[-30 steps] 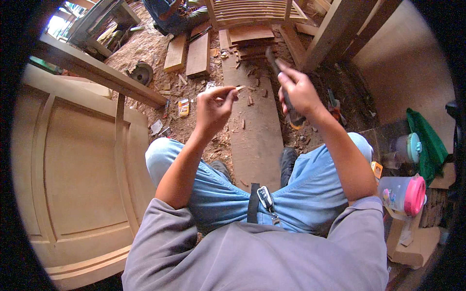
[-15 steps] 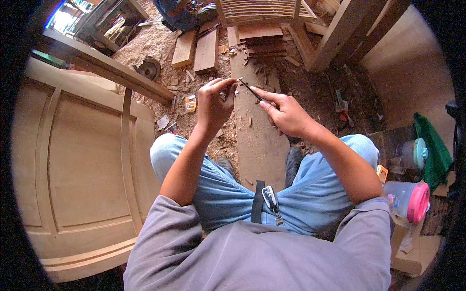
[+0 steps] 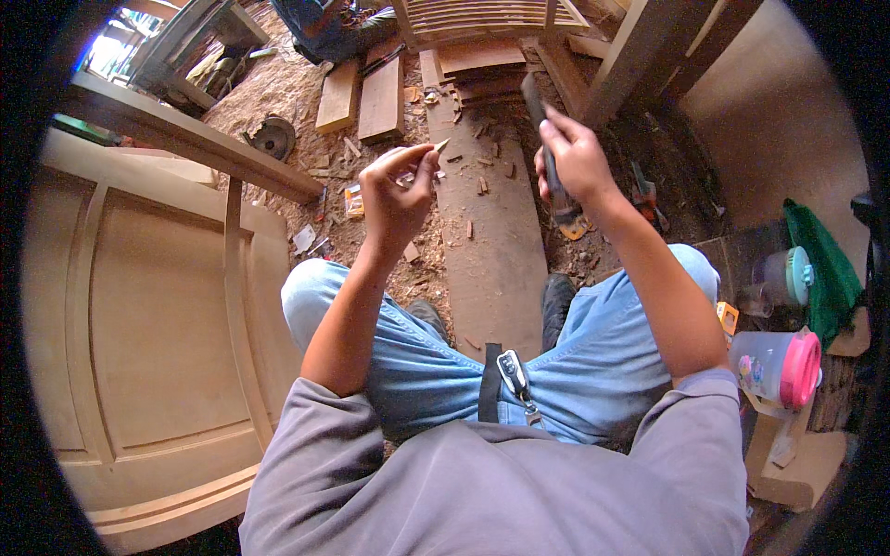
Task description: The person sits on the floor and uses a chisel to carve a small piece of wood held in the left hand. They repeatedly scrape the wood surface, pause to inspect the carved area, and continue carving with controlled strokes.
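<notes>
My left hand (image 3: 397, 190) pinches a small pale, pointed wood piece (image 3: 440, 146) between thumb and fingertips, over a long plank (image 3: 487, 278) scattered with chips. To its right, my right hand (image 3: 570, 162) grips a long dark tool (image 3: 556, 190), raised with its far end blurred and a yellow-black part below my fingers. The tool is apart from the wood piece. My jeans-covered legs (image 3: 612, 315) are spread on either side of the plank.
A panelled wooden door (image 3: 139, 315) stands at left beneath a beam (image 3: 185, 139). A circular saw (image 3: 272, 139), boards (image 3: 380, 97) and stacked wood (image 3: 480, 57) lie ahead. Upright posts (image 3: 630, 56) rise at right, beside plastic containers (image 3: 769, 366) and green cloth (image 3: 816, 278). Another person's dark-clothed leg (image 3: 324, 28) shows farther back.
Half a second ago the tool's tip met the piece in my left hand; now my right hand has swung it up and right, away. My left hand has shifted slightly left.
</notes>
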A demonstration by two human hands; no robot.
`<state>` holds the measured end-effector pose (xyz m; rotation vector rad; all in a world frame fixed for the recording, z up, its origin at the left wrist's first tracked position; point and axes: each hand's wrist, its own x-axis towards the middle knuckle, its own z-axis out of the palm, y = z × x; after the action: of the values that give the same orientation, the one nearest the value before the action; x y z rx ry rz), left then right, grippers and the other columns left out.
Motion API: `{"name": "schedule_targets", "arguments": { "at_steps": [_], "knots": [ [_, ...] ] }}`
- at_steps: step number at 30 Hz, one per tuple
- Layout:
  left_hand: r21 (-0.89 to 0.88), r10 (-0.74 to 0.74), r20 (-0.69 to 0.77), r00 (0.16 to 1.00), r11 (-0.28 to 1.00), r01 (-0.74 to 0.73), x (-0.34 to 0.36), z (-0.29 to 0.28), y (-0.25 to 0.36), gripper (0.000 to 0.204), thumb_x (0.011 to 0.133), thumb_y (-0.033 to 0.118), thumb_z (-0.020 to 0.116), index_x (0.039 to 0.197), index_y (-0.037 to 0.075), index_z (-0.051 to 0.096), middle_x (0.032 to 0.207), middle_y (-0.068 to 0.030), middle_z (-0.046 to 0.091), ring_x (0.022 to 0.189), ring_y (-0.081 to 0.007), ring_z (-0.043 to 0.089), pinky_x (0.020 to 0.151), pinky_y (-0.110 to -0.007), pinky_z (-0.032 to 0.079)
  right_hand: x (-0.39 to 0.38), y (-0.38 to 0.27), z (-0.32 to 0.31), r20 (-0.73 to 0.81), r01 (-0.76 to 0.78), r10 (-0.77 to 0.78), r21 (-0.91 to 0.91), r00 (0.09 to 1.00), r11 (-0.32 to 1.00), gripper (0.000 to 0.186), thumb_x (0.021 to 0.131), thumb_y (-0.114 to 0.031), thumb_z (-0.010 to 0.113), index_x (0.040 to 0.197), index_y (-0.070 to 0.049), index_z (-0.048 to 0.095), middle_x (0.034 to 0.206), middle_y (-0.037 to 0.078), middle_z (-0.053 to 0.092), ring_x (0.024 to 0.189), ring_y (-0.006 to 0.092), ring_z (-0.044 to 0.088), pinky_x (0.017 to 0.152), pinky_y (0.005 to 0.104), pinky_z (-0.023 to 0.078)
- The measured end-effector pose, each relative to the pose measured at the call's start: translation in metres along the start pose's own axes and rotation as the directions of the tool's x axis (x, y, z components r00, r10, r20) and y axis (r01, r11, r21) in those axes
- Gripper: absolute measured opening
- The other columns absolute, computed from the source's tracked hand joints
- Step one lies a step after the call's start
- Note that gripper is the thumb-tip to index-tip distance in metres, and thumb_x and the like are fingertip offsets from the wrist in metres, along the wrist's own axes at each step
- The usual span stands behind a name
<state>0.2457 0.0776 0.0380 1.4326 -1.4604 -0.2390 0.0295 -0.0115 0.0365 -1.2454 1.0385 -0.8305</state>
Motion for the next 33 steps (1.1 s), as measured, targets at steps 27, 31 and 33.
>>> {"name": "schedule_targets", "arguments": {
  "at_steps": [27, 31, 33],
  "knots": [
    [-0.459, -0.340, 0.395, 0.854, 0.732, 0.504, -0.008, 0.006, -0.008, 0.023, 0.093, 0.018, 0.065, 0.104, -0.001, 0.070, 0.091, -0.0048, 0.071, 0.075, -0.0089, 0.064, 0.068, -0.022, 0.051, -0.007, -0.019, 0.008, -0.058, 0.370, -0.374, -0.070, 0.925, 0.926, 0.044, 0.100, -0.021, 0.048, 0.143, -0.012, 0.043, 0.054, 0.000, 0.050, 0.038, 0.0099, 0.045, 0.037, 0.0278, 0.042],
    [-0.525, -0.431, 0.332, 0.839, 0.655, 0.544, -0.001, 0.000, -0.011, 0.021, 0.094, 0.019, 0.064, 0.101, 0.001, 0.071, 0.088, -0.0042, 0.070, 0.074, -0.0075, 0.063, 0.065, -0.020, 0.049, -0.016, -0.012, 0.000, 0.134, 0.178, -0.159, -0.138, 0.978, 0.974, 0.044, 0.100, -0.016, 0.048, 0.144, -0.014, 0.044, 0.061, -0.001, 0.050, 0.045, 0.0070, 0.045, 0.042, 0.0247, 0.043],
    [-0.560, -0.455, 0.320, 0.831, 0.617, 0.553, 0.003, -0.005, -0.015, 0.020, 0.094, 0.020, 0.063, 0.099, 0.002, 0.071, 0.087, -0.0036, 0.070, 0.073, -0.0069, 0.063, 0.063, -0.020, 0.047, -0.024, -0.005, 0.006, 0.277, 0.294, -0.215, -0.288, 0.936, 0.911, 0.044, 0.099, -0.015, 0.049, 0.143, -0.015, 0.046, 0.059, -0.002, 0.048, 0.047, 0.0058, 0.042, 0.044, 0.0238, 0.041]
  ]
}}
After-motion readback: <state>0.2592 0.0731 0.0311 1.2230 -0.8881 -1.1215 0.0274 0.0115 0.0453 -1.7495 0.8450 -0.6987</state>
